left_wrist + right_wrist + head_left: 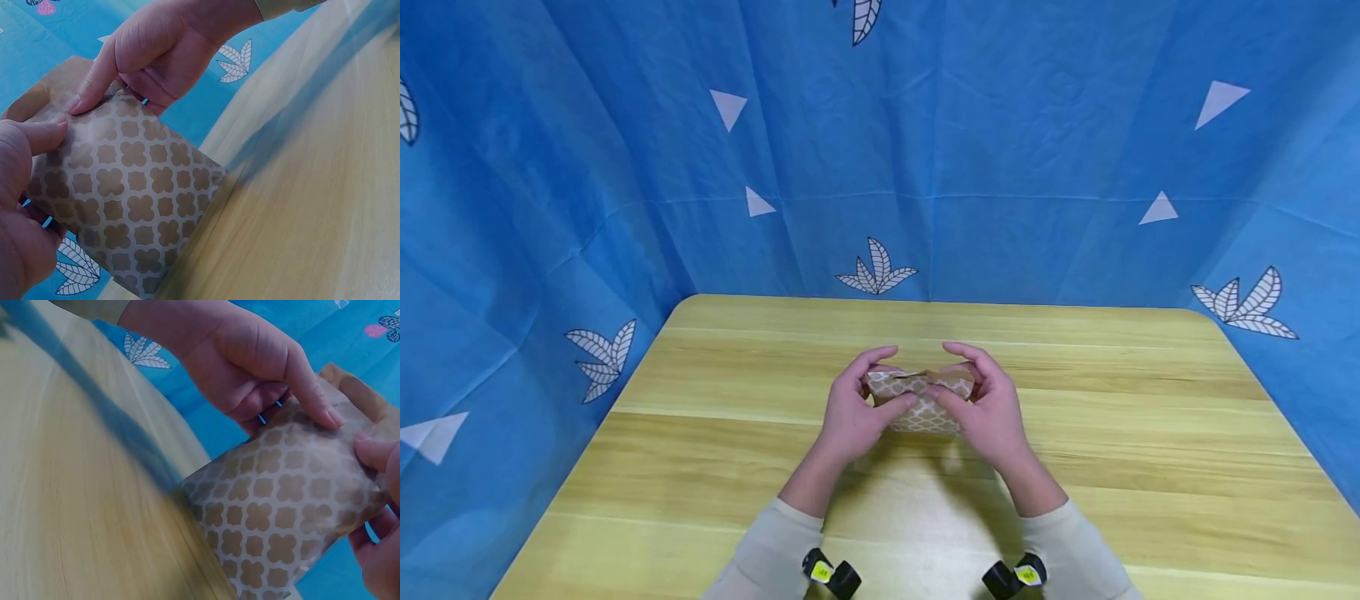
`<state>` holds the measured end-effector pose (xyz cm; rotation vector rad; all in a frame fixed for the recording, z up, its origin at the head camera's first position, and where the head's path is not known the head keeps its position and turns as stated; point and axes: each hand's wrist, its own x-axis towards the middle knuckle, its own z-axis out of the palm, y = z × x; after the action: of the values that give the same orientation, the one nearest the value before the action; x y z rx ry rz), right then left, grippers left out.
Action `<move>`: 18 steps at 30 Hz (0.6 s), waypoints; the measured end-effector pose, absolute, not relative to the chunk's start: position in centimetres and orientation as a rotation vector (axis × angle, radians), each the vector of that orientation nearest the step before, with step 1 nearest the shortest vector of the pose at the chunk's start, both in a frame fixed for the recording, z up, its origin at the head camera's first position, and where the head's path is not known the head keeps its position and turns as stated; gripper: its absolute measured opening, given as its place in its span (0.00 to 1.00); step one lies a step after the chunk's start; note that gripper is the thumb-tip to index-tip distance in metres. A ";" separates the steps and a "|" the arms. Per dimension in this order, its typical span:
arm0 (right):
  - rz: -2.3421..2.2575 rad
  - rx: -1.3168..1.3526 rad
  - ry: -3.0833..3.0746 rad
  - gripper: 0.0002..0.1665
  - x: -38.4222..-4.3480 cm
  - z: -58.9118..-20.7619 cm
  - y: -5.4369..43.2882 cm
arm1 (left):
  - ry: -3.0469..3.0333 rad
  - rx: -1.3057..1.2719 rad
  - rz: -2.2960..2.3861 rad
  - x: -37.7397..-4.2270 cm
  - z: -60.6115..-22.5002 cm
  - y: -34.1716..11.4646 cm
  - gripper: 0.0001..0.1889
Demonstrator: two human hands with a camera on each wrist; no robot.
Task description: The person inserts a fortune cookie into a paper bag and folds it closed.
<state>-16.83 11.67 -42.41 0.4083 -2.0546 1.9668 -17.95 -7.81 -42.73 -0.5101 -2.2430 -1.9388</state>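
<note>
A brown paper bag [925, 419] with a white lattice pattern stands upright over the middle of the table, its lower edge at the tabletop in both wrist views. My left hand [854, 410] grips its left side near the top, thumb pressed on the patterned face. On the opposite side my right hand [997, 410] holds it the same way, and the two thumbs lie close together. Plain brown paper [39, 94] shows at the bag's upper rim, which looks parted and creased. What lies inside is hidden, as are most fingers behind the bag.
The wooden table [1150, 433] spreads out on all sides of the hands. A blue curtain [1022, 150] with leaf and triangle prints hangs behind it and along both sides. Black wrist devices [831, 572] sit by both pale sleeves.
</note>
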 end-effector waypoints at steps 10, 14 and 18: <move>1.944 0.374 -2.085 0.32 -16.9 -43.4 12.2 | -2.223 -0.422 -1.895 -18.1 -43.2 -7.4 0.28; 1.944 0.438 -2.069 0.30 -16.9 -43.7 12.3 | -2.222 -0.403 -1.855 -18.2 -43.3 -7.4 0.26; 1.920 0.438 -2.064 0.29 -17.0 -43.7 12.4 | -2.204 -0.438 -1.905 -18.3 -43.4 -7.5 0.29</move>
<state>-17.00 12.35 -43.73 0.4377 -2.0638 1.9200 -18.32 -7.48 -43.35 -0.4382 -2.2037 -1.9055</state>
